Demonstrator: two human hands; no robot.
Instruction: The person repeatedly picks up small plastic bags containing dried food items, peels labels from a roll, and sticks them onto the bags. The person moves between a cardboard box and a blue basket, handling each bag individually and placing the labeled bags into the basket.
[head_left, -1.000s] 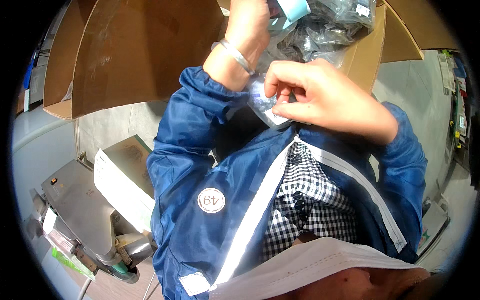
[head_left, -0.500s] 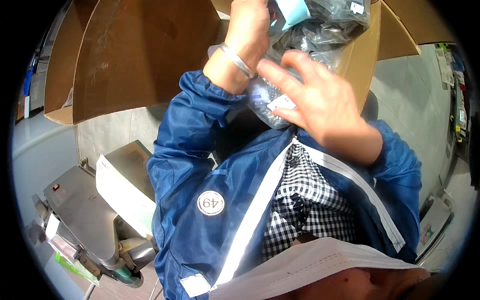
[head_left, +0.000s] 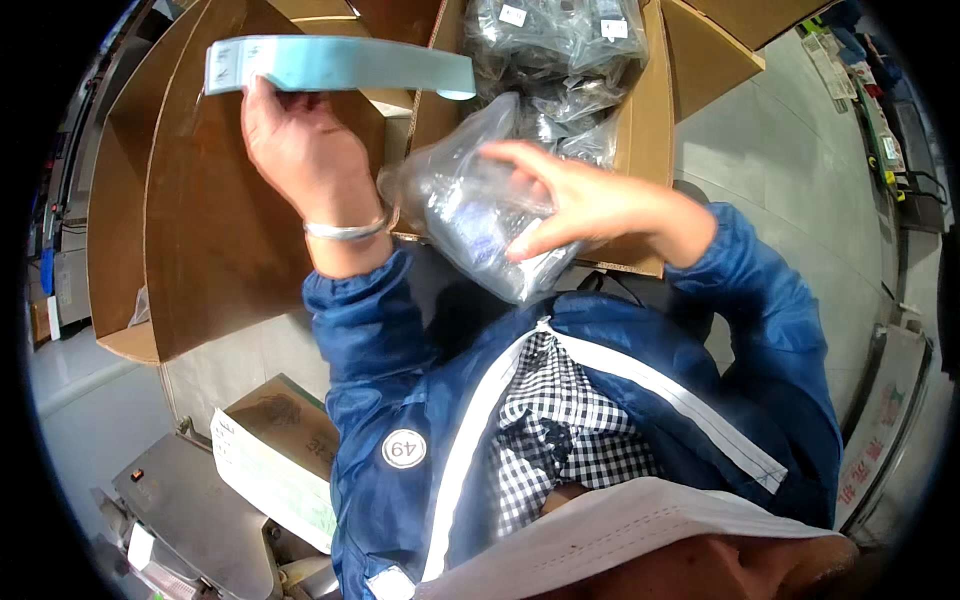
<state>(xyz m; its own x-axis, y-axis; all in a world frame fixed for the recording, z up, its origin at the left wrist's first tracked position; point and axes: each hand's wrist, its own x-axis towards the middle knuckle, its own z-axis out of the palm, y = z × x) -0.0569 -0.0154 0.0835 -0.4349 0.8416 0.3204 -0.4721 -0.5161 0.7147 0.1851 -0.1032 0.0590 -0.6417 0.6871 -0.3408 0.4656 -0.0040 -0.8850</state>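
My left hand (head_left: 305, 155), at upper left, is closed on a long light-blue strip (head_left: 370, 65) that stretches sideways over the boxes. My right hand (head_left: 600, 205) grips a crinkled clear plastic bag (head_left: 460, 225) in front of my body; dark or shiny contents and a pale label show through it, too indistinct to name. Behind the bag stands an open cardboard carton (head_left: 640, 130) holding several similar bags (head_left: 540, 40) with small white labels.
A large open cardboard box (head_left: 210, 200) fills the left. At lower left are papers (head_left: 275, 500) on a brown board (head_left: 280, 420) and a grey metal machine (head_left: 190, 510). At right are a long pale box (head_left: 875, 430) and cluttered racks (head_left: 840, 80) along the rim.
My left hand has swung left, and the blue strip now shows at full length. My right hand has gone from spread fingers to gripping the bag, which sits farther left in the picture.
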